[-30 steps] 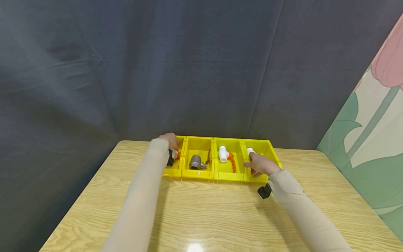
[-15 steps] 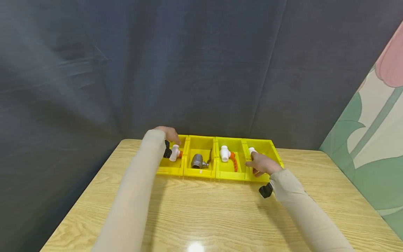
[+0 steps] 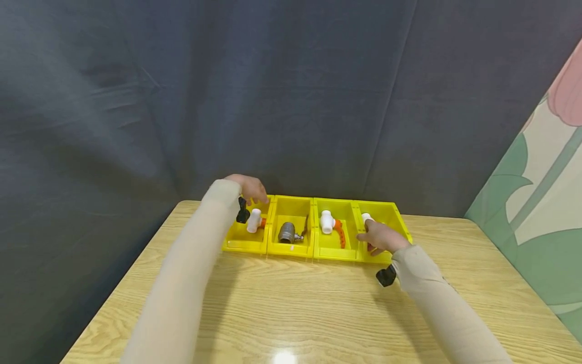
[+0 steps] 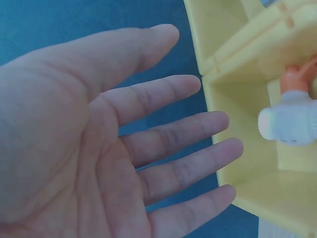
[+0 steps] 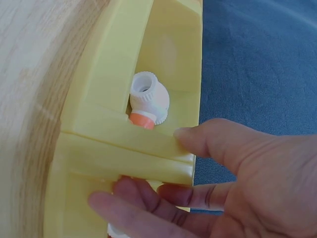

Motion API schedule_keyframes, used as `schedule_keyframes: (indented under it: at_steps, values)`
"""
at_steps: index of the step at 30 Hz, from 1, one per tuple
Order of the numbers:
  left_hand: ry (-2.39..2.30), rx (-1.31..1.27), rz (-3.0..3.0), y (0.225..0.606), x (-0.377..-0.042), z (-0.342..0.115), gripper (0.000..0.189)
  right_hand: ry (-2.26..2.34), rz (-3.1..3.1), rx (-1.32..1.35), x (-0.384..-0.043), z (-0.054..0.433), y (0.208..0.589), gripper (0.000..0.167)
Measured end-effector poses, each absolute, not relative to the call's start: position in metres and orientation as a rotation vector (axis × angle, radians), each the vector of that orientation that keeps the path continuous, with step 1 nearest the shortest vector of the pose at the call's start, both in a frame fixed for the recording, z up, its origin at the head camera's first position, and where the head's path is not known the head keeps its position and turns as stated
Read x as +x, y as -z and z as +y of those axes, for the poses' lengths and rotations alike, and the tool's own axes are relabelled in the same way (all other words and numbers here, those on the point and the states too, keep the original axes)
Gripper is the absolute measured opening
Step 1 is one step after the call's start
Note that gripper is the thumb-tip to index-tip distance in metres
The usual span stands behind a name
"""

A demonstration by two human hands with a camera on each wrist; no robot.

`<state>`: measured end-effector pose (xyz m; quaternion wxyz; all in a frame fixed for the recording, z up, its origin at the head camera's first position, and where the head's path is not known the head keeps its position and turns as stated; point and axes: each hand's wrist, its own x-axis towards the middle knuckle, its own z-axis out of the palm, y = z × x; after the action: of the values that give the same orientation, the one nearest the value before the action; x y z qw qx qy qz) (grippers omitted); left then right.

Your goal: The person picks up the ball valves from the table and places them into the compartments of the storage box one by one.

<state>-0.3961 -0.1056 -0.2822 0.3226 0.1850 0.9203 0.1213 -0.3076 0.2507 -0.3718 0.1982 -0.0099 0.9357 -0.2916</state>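
Note:
My left hand (image 3: 249, 188) hovers over the back edge of the leftmost yellow bin (image 3: 243, 246), fingers spread with nothing in them. Below it lies a white ball valve (image 3: 254, 221) with an orange handle, also visible as a white valve (image 4: 290, 121) in the left wrist view. My right hand (image 3: 384, 237) grips the divider (image 5: 124, 148) between the two right-hand bins, thumb on one side and fingers on the other. A white valve (image 3: 366, 217) shows partly behind this hand. In the neighbouring bin lies another white valve (image 3: 326, 222) with an orange handle.
Four joined bins form a row at the back of the wooden table (image 3: 291, 303). The second bin from the left holds a grey metal valve (image 3: 287, 233) with a lever. A dark curtain (image 3: 282, 101) hangs behind, and a flower-patterned panel (image 3: 545, 212) stands at the right.
My left hand has lifted up and back from the leftmost bin, and the white valve there is now in plain sight. The right hand has stayed at the divider.

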Motion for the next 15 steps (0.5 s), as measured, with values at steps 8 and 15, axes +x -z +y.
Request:
schedule_keyframes:
  at_steps: [8, 15]
  values:
    - [-0.39, 0.483, 2.399, 0.272, -0.39, -0.1, 0.053, 0.816, 2.619, -0.033, -0.308, 0.25, 0.372, 0.036]
    - [-0.443, 0.487, 2.369, 0.27, -0.381, -0.095, 0.052, 0.793, 2.626, -0.028, -0.307, 0.25, 0.372, 0.037]
